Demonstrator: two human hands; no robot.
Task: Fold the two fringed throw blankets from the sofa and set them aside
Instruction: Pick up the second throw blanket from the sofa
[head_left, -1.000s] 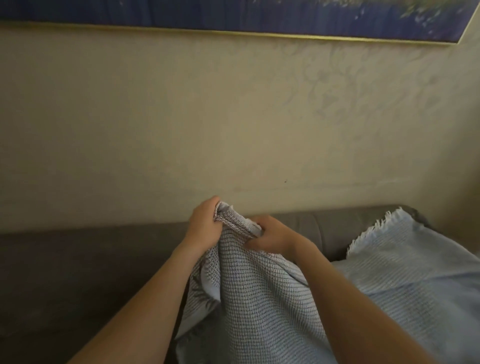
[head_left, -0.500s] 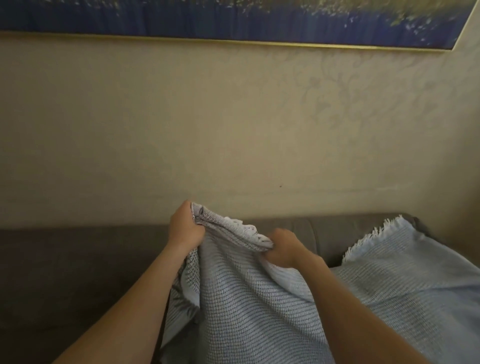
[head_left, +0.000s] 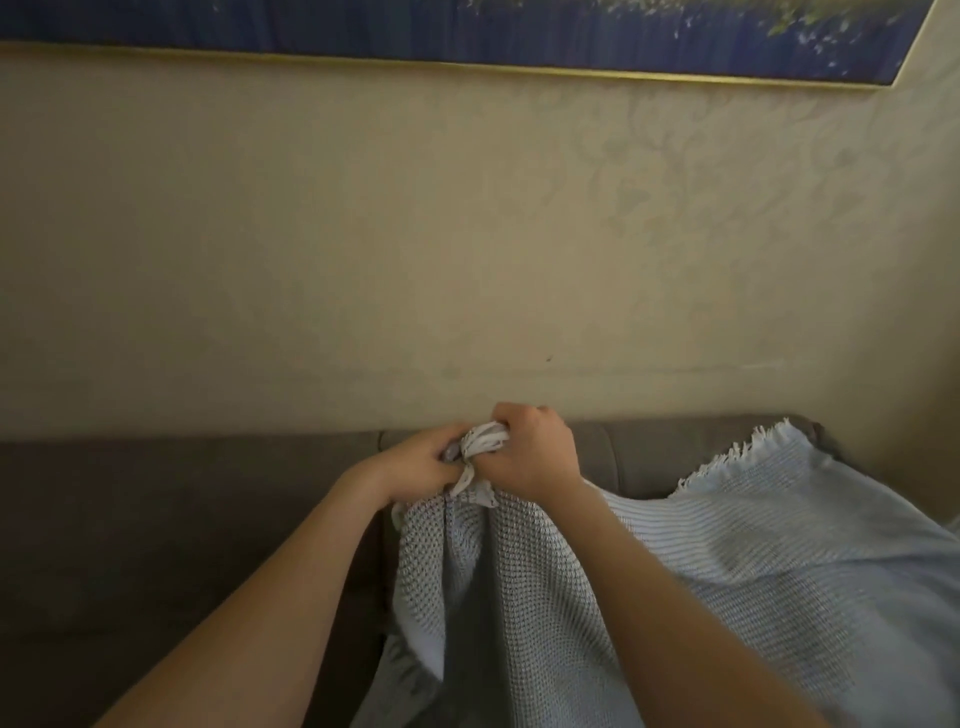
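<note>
**Progress status: early stage.** Neither blanket is folded yet, and neither has been set aside.

1. Sofa (head_left: 182, 519): grey, set against the wall. Both blankets are at its middle and right end.
2. Left hand (head_left: 415, 467): fingers curled, gripping the bunched top edge of the first blanket (head_left: 493, 597).
3. First blanket: coarse waffle weave. It hangs from the two hands in loose vertical pleats between the forearms, and its lower part runs out of view.
4. Right hand (head_left: 530, 457): closed in a fist round the same bunched, fringed edge, right up against the left hand (the edge appears gathered together, which suggests a first fold lengthwise).
5. Second blanket (head_left: 779, 561): fine ribbed weave. It lies spread over the right end of the sofa with its fringed corner up on the backrest, and neither hand touches it.

Left to do, as a judgement: finish the folds of the first blanket and put it down, then do the whole sequence on the second.
</note>
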